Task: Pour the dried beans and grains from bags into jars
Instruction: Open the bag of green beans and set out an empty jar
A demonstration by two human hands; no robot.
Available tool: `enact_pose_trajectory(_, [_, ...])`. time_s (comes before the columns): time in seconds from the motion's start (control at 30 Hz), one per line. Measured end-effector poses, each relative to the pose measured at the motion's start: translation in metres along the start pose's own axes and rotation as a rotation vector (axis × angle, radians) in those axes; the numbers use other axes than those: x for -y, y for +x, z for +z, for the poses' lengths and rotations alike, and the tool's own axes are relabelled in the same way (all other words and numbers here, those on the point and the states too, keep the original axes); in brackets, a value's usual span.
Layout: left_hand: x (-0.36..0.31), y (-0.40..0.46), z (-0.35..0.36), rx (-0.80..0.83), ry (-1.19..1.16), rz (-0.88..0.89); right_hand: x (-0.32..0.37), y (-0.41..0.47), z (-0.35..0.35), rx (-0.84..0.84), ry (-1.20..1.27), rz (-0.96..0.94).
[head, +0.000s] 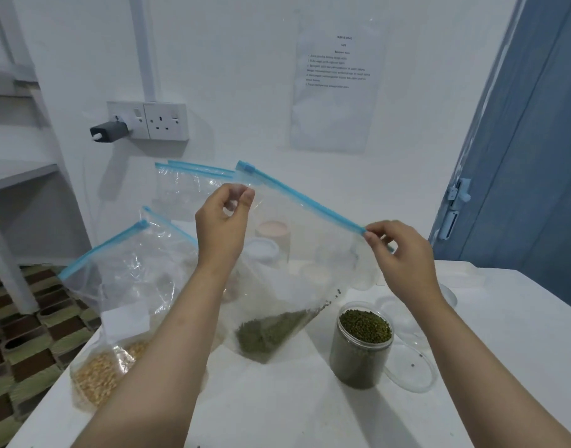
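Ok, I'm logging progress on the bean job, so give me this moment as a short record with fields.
held item: zip bag, clear with a blue zip strip, lifted above the table
left hand: fingers pinch the bag's upper edge near the slider
right hand: fingers pinch the zip strip's other end
bag contents: a small heap of green beans in the lowest corner
jar: upright, lid off, green beans up to the rim
lid: clear, lying beside the jar
other bag: yellow grains, at the table's left edge
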State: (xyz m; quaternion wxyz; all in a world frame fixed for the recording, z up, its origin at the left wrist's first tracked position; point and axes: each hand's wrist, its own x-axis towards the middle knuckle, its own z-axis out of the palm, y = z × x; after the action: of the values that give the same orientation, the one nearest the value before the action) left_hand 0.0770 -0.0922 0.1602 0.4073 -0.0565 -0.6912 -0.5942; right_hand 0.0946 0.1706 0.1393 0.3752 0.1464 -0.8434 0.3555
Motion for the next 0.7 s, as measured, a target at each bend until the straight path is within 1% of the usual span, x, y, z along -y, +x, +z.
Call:
enact_pose_trajectory(0.13, [0.003,0.002,-0.010,-0.074,-0.036,-0.018,0.011,0.019,0.002,0.029,0.009,-0.044])
enact_pose_trajectory(0.27, [0.010,0.000,-0.017,-0.109,-0.047,-0.047,0.020,0.029,0.007,-0.002,0.060,-0.054])
enact_pose_trajectory(0.37, [0.010,0.003,-0.020,-0.098,-0.065,-0.057,0.023,0.037,0.008,-0.071,0.147,-0.048])
enact_pose_trajectory(0.43, [0.012,0.003,-0.019,-0.092,-0.076,-0.078,0.022,0.041,0.010,-0.067,0.244,0.018])
enact_pose_trajectory(0.6, [0.027,-0.009,-0.016,-0.120,-0.069,-0.160,0.008,0.025,0.017,0.051,0.378,0.220])
enact_pose_trajectory(0.7, [0.033,-0.005,-0.017,-0.088,-0.075,-0.182,-0.001,0.016,0.019,0.125,0.501,0.330])
